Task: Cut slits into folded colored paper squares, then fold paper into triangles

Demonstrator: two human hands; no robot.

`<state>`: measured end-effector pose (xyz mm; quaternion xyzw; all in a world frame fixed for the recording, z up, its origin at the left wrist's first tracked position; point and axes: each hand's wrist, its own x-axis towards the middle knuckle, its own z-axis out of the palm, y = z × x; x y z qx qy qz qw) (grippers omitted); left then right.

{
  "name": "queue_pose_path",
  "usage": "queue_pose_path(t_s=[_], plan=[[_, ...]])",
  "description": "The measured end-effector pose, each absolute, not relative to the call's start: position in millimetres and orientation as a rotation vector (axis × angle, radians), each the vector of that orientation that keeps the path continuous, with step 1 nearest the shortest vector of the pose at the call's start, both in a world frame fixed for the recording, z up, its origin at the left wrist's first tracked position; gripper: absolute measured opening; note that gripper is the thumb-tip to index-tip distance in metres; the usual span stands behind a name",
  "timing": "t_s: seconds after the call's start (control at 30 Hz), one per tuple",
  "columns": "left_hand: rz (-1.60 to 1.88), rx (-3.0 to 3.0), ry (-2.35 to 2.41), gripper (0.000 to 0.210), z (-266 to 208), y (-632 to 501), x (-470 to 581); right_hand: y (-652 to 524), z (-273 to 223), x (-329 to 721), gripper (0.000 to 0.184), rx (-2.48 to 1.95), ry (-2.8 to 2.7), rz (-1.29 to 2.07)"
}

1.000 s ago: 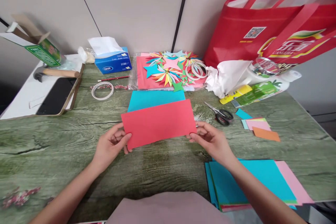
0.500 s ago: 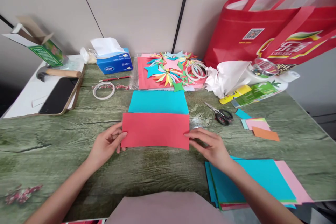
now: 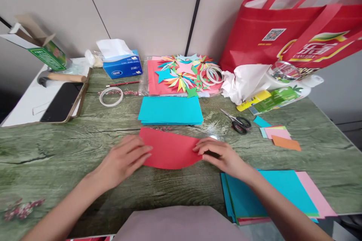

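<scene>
A sheet of red paper [image 3: 172,151] bows slightly, its lower edge curving, just above the table in front of me. My left hand [image 3: 122,159] is closed on its left end, with the fingers lying over the front face and the thumb hidden. At the other end, my right hand [image 3: 222,156] pinches the right edge between thumb and fingers. Directly behind the red sheet lie several stacked pieces of blue paper [image 3: 171,109], flat on the table and touched by neither hand.
Black-handled scissors [image 3: 240,123] and paper scraps [image 3: 278,134] lie to the right. Nearer me are large coloured sheets [image 3: 274,192] under my right forearm. Behind stand a tissue box [image 3: 121,67], paper stars [image 3: 183,73] and a red bag [image 3: 254,37]. A tape roll [image 3: 111,96] lies left.
The red paper has come toward me, off the blue stack's front edge, and now bends. My left hand has shifted right, its fingers moving over the paper's front.
</scene>
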<state>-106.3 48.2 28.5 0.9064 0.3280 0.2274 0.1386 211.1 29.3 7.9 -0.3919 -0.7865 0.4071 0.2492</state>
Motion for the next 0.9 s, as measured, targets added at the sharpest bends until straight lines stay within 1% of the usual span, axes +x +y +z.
queue_pose_path(t_s=[0.07,0.2,0.27,0.37,0.4,0.47,0.53,0.63,0.7,0.77,0.87,0.9], plan=[[0.556,2.671,0.775,0.024,31,53,-91,34,7,211,0.013,-1.148,-2.135,1.136],[0.334,2.711,0.691,0.029,20,57,-77,43,4,207,0.017,-1.257,-2.135,1.127],[0.391,2.715,0.696,0.033,13,52,-76,46,3,203,0.016,-1.271,-2.14,1.095],[0.708,2.755,0.715,0.046,8,41,-72,49,2,195,0.015,-1.296,-2.175,1.004],[0.71,2.776,0.683,0.047,8,38,-68,49,1,193,0.014,-1.304,-2.193,0.975],[0.665,2.838,0.528,0.043,8,34,-59,51,1,190,0.014,-1.303,-2.234,0.925],[0.559,2.913,0.414,0.045,6,35,-51,52,0,187,0.014,-1.284,-2.279,0.878],[0.385,2.992,0.388,0.054,-1,38,-45,53,-1,186,0.017,-1.284,-2.321,0.817],[0.311,3.018,0.401,0.053,-5,39,-45,55,0,188,0.018,-1.296,-2.313,0.802],[0.292,3.029,0.416,0.051,-7,38,-47,57,2,194,0.02,-1.264,-2.294,0.859],[0.316,3.024,0.461,0.054,-7,37,-50,61,4,205,0.03,-1.162,-2.291,0.996],[0.333,3.021,0.477,0.054,-6,37,-50,62,4,208,0.029,-1.141,-2.293,1.011]])
